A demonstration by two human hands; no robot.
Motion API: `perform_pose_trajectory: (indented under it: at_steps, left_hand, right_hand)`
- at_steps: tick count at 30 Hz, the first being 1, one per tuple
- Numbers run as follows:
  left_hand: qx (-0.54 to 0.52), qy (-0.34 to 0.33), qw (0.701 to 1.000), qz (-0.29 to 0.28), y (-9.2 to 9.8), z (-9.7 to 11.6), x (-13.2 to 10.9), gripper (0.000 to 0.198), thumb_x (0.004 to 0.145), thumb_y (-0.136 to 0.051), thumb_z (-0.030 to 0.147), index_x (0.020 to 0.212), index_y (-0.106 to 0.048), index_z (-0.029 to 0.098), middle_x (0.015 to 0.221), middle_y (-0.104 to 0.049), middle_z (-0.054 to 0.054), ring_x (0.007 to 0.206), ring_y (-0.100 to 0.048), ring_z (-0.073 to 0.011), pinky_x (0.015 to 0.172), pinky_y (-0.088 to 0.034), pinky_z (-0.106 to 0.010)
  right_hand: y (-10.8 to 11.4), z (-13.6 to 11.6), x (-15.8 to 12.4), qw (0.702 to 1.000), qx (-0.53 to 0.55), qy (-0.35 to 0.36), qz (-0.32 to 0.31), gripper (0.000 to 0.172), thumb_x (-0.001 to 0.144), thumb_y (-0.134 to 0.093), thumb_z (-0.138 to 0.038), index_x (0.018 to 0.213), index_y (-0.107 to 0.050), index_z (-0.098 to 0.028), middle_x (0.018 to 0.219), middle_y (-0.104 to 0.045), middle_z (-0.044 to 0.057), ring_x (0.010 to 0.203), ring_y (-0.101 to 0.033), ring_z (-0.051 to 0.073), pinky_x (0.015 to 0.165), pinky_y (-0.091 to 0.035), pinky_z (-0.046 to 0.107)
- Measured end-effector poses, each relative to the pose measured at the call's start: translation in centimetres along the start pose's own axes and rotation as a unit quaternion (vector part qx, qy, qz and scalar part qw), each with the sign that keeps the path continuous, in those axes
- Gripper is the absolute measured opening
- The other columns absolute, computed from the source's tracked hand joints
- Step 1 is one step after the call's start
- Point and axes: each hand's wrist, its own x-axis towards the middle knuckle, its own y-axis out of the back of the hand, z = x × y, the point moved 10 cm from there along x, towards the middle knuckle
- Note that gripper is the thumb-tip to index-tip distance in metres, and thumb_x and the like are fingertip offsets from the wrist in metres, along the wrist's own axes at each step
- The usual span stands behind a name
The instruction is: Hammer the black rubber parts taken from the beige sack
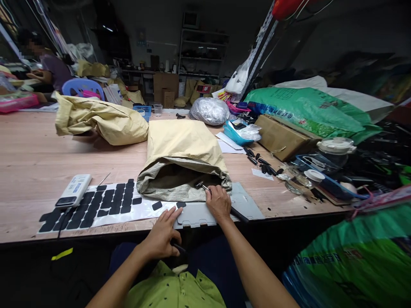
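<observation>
Wooden table with sack, sticker sheet

Only blurred, unreadable print on the green sack

The small black part has a shiny silver end. It pokes out of the fingers of the right hand, right at the sack's mouth. The sack is tan, soft and wrinkly. It lies flat on the desk with its dark open end facing the person. The grey plate is thin and flat. It lies at the desk's front edge, partly under the sack. The left hand touches it with its fingertips. A thin dark stick shows by that hand's thumb.
</observation>
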Motion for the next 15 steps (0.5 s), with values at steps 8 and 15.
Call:
perform_pose_trajectory:
  at_steps: [8,15]
  left_hand:
    - [0.088,0.023,0.993,0.079,-2.3,0.4,-0.8,0.033,0.054,-0.088,0.032,0.079,-0.072,0.018,0.164,0.0,-0.004,0.148,-0.005,-0.0422,0.118,-0.002,-0.06]
    - [-0.103,0.075,0.98,0.15,4.9,-0.9,3.1,0.023,0.079,-0.07,0.037,0.096,-0.07,0.021,0.121,-0.065,-0.01,0.115,-0.057,-0.0287,0.097,-0.046,-0.044]
  right_hand:
    - [0.2,-0.2,-0.1,1.0,-0.012,0.002,0.003,0.015,0.091,-0.056,-0.03,0.098,-0.065,-0.021,0.092,-0.06,0.004,0.086,-0.046,0.019,0.072,-0.026,0.03]
    - [0.2,-0.5,-0.1,1.0,-0.025,0.008,-0.001,0.015,0.091,-0.055,-0.03,0.097,-0.064,-0.021,0.092,-0.059,0.005,0.086,-0.046,0.019,0.072,-0.026,0.03]
